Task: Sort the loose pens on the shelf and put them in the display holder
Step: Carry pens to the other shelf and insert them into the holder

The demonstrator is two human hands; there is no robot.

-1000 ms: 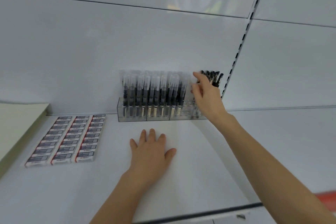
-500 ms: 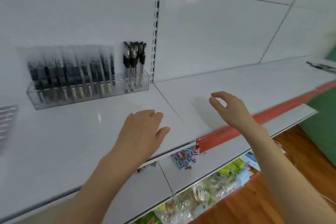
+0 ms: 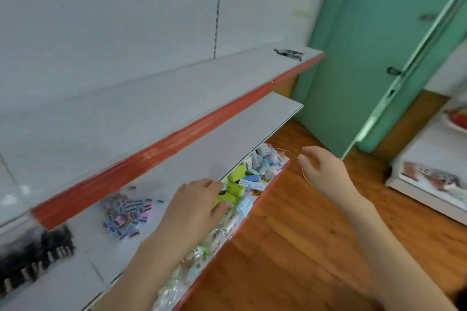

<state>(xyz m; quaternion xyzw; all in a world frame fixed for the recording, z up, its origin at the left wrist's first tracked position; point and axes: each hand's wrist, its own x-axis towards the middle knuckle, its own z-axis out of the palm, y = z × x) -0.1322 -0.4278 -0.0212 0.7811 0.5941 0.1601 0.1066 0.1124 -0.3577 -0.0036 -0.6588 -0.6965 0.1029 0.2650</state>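
Left grip (image 3: 194, 206): released; the fingers are held straight and relaxed, palm down, and nothing is grasped. It is poised over the front edge of the middle shelf (image 3: 202, 149).
Right grip (image 3: 322, 171): released; the fingers are loosely curled and nothing is grasped. It is held over the wooden floor (image 3: 290, 235), apart from the left grip on its right.
Loose pens (image 3: 288, 54): a small dark cluster is seen lying at the far end of the top shelf (image 3: 126, 113), well beyond and above both grips and touched by neither.
Between grips and pens: the red edge strip (image 3: 156, 151) of the top shelf and the bare length of the middle shelf.
Left of the left grip: small pastel items (image 3: 126, 214) are scattered on the middle shelf; farther left a blurred pile of black items (image 3: 38, 255) is seen, possibly binder clips.
Just beyond the left grip's fingertips: green and blue packets (image 3: 249, 175) are heaped on the lowest shelf.
Beyond the right grip: a green door (image 3: 353, 58).
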